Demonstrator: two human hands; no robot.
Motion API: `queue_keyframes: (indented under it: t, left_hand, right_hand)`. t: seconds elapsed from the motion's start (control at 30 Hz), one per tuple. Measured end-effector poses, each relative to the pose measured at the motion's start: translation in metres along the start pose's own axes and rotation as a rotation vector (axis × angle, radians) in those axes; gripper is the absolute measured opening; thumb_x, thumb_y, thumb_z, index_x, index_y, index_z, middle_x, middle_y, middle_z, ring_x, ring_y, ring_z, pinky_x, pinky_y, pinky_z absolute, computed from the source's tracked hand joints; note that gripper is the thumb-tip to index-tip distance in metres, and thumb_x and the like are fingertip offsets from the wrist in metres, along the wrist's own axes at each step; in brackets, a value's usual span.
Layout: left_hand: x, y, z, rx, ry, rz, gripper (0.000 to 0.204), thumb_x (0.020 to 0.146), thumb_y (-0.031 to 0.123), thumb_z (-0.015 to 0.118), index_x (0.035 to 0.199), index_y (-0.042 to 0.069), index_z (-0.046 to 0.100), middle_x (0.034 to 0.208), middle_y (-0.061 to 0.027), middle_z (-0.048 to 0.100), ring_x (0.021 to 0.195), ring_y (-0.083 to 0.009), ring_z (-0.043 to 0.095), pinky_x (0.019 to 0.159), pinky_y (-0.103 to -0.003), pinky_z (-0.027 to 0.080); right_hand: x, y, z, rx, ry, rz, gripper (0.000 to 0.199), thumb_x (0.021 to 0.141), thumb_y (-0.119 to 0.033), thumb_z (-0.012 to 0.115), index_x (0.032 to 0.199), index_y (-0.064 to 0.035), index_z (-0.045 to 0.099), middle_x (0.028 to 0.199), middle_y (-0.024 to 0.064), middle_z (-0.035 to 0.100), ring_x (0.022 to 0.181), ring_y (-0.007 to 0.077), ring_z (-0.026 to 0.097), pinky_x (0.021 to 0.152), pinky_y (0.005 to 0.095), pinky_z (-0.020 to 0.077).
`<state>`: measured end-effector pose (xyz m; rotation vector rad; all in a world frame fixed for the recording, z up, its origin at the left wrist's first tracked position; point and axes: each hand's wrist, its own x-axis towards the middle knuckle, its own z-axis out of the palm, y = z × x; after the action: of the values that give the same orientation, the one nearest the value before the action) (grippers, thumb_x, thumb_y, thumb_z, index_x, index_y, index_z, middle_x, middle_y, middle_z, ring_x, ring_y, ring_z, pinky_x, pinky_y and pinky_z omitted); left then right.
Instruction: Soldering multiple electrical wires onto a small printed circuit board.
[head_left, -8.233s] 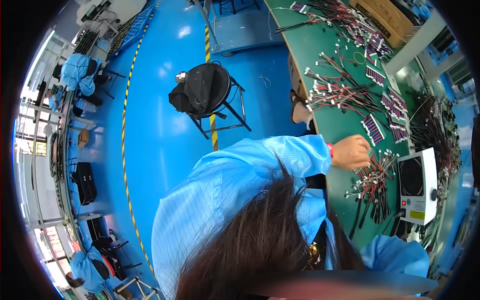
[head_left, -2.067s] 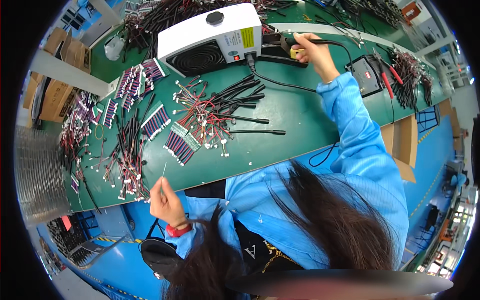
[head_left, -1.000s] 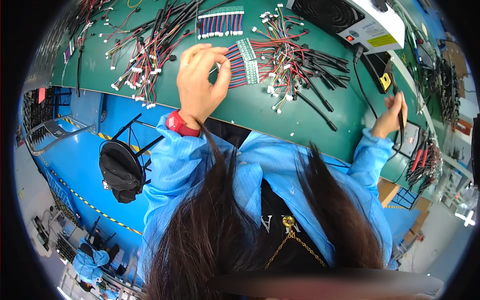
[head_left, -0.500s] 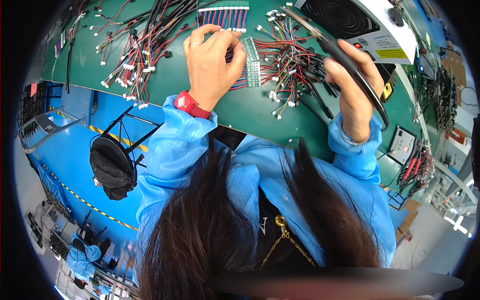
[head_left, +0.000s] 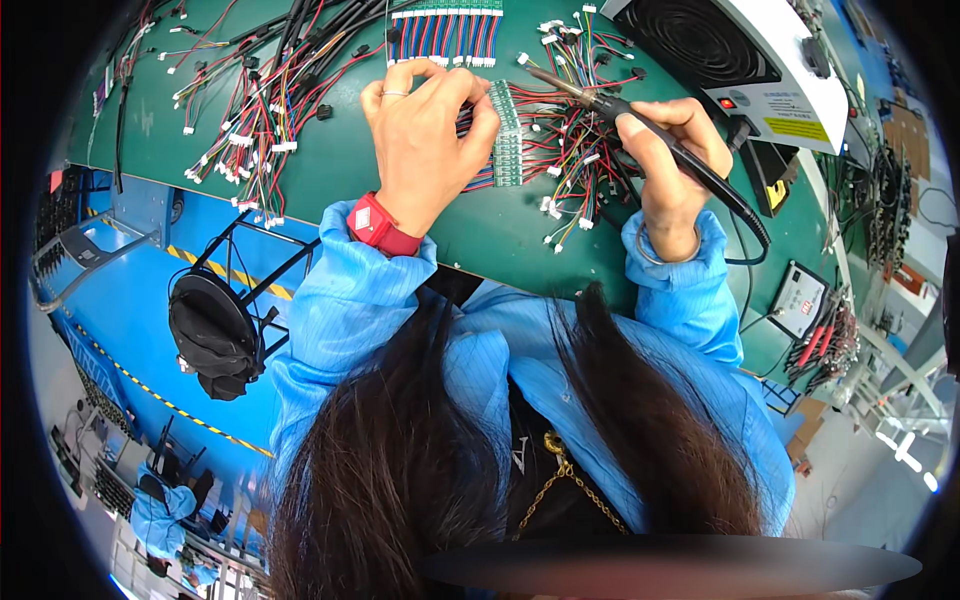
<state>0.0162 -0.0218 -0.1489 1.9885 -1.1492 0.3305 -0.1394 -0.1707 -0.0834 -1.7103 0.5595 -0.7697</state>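
Observation:
My right hand [head_left: 675, 175] grips a soldering iron [head_left: 712, 181] with a black handle, its metal tip angled up and left, just above the far end of a green circuit board strip [head_left: 508, 140]. I cannot tell whether the tip touches the board. At the strip's left side my left hand [head_left: 425, 140] is closed in a pinch; what its fingertips hold is hidden. Red and black wires run from the strip's right side into a tangled bunch of cables [head_left: 590, 165] with white connectors. More coloured wires show on its left, partly under my left hand.
A second board row with wires [head_left: 450, 35] lies farther back. Bundled cable harnesses [head_left: 255, 130] spread over the green mat at left. A white fan unit [head_left: 735, 60] stands at far right, with a small white box [head_left: 800, 298] and red-handled tool [head_left: 815, 340] nearer.
My right hand has brought the soldering iron left and down toward the strip's far end. My left hand stays beside the strip in its pinch. The whole view has shifted slightly.

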Motion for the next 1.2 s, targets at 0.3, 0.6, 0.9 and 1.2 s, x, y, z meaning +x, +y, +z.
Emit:
queue_keyframes:
  t: [0.3,0.6,0.9,1.2]
  left_hand:
    - [0.0017,0.0017,0.003,0.019,-0.002,-0.04,0.007,0.075,0.016,0.069,0.075,0.015,0.062,0.075,0.0046,0.066,0.095,-0.021,0.058,0.082,-0.044,0.032]
    - [0.0012,0.0022,0.0002,0.026,-0.043,-0.077,0.009,0.074,0.014,0.069,0.072,0.015,0.061,0.087,0.0103,0.072,0.099,-0.0164,0.059,0.083,-0.04,0.031]
    - [0.001,0.0027,0.0001,0.035,-0.042,-0.082,0.009,0.074,0.013,0.069,0.072,0.015,0.061,0.087,0.0103,0.072,0.099,-0.0165,0.059,0.084,-0.04,0.032]
    - [0.001,0.0025,0.0,0.034,-0.043,-0.083,0.009,0.074,0.012,0.069,0.072,0.015,0.061,0.087,0.0102,0.072,0.099,-0.0166,0.059,0.084,-0.04,0.032]
  right_hand:
    - [0.001,0.0089,0.0063,-0.149,-0.102,0.046,0.016,0.079,-0.005,0.078,0.088,0.0043,0.068,0.076,0.0065,0.068,0.066,0.0069,0.058,0.059,0.0218,0.0449]
    - [0.0032,0.0068,0.0068,-0.173,-0.169,0.039,0.018,0.079,-0.005,0.078,0.092,0.0042,0.069,0.082,0.0097,0.071,0.072,0.0088,0.062,0.063,0.0229,0.0484]
    - [0.0034,0.0069,0.0044,-0.183,-0.196,0.068,0.019,0.079,-0.004,0.078,0.094,0.0037,0.07,0.084,0.0088,0.071,0.074,0.0091,0.063,0.065,0.0231,0.0497]
    - [0.0032,0.0063,0.0068,-0.145,-0.169,0.106,0.018,0.079,-0.003,0.078,0.094,0.0043,0.07,0.083,0.0092,0.071,0.073,0.0092,0.063,0.065,0.0228,0.0497]
